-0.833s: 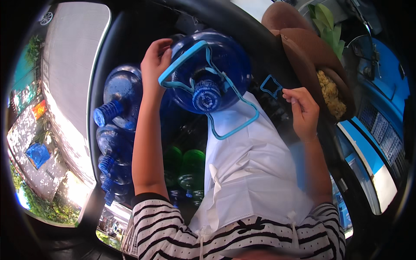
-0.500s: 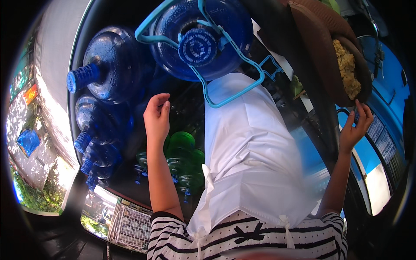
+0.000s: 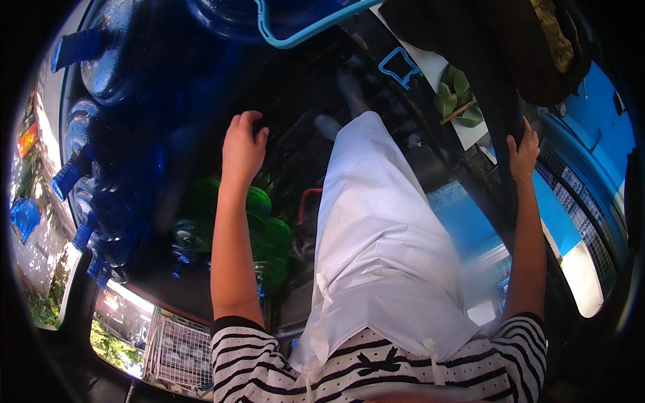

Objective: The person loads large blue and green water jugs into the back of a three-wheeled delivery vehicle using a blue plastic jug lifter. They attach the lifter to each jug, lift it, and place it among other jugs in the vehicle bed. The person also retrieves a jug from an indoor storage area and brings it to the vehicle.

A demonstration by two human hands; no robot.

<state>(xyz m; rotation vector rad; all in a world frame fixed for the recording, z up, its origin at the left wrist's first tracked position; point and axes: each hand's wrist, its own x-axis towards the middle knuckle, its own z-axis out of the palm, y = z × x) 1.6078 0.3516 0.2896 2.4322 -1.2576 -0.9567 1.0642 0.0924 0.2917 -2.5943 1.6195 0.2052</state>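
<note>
My left hand [image 3: 244,149] hangs in front of the dark interior, holding nothing, its fingers loosely bent and the thumb apart. My right hand [image 3: 523,153] lies against the edge of a dark upright post [image 3: 496,87], fingers stretched out and thumb apart. A light blue plastic frame [image 3: 306,35] shows at the top, in front of a large blue water jug [image 3: 228,17] that is mostly cut off. To the left, several blue water jugs [image 3: 111,64] lie on their sides, necks pointing left. Green jugs [image 3: 274,245] stand partly behind my left forearm. A white apron [image 3: 383,221] covers my front.
A smaller blue plastic frame [image 3: 400,67] sits near a leafy green sprig [image 3: 459,101]. At the upper right is a brown seat-like shape [image 3: 537,74] with a torn, yellowish patch. White wire crates [image 3: 180,352] stand beyond the opening at lower left. My feet [image 3: 339,121] rest on the dark floor.
The view has shifted, so the jugs and light blue frame sit higher and farther left. My right hand has left the brown seat-like shape's lower edge for the dark post. My feet now show.
</note>
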